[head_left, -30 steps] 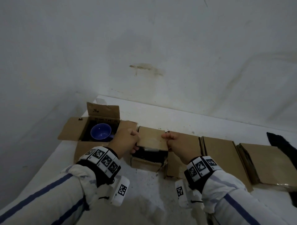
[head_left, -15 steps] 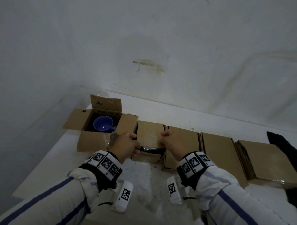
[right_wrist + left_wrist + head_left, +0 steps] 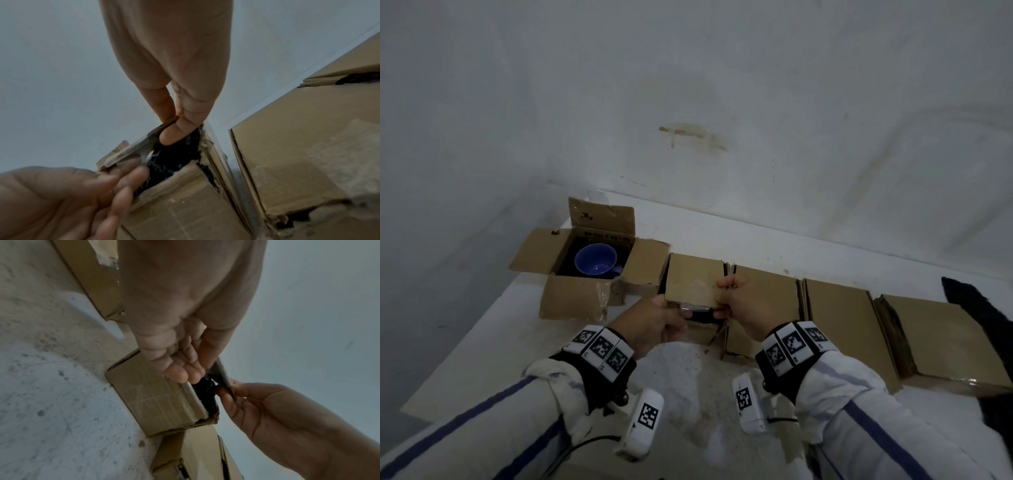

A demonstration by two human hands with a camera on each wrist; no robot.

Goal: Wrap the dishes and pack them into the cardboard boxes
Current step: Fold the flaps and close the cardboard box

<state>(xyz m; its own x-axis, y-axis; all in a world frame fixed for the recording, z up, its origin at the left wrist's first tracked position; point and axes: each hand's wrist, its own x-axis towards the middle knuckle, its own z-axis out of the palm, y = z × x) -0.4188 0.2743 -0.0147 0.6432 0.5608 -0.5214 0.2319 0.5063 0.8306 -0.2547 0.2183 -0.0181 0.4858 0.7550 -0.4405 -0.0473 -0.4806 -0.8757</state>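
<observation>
A small cardboard box (image 3: pixel 154 399) stands in the middle of a row on the white table (image 3: pixel 482 342). Both my hands hold its top flap (image 3: pixel 693 284) low over the opening. My left hand (image 3: pixel 673 313) pinches the flap's near left corner, thumb on top and fingers underneath. Thumb and forefinger of my right hand (image 3: pixel 722 298) pinch its right edge, which the right wrist view shows close up (image 3: pixel 172 125). Something dark and shiny (image 3: pixel 174 162) fills the box. A blue cup (image 3: pixel 595 262) sits unwrapped in the open box (image 3: pixel 571 301) to the left.
Three shut cardboard boxes (image 3: pixel 763 291) (image 3: pixel 839 325) (image 3: pixel 941 339) continue the row to the right. A black cloth (image 3: pixel 972 308) lies at the right edge. White walls close in behind and on the left. Bare speckled tabletop (image 3: pixel 688 377) lies in front of the boxes.
The flap has come down over the small box, and the dark gap under it has narrowed. Both hands have kept their hold on it. The head view has tilted slightly.
</observation>
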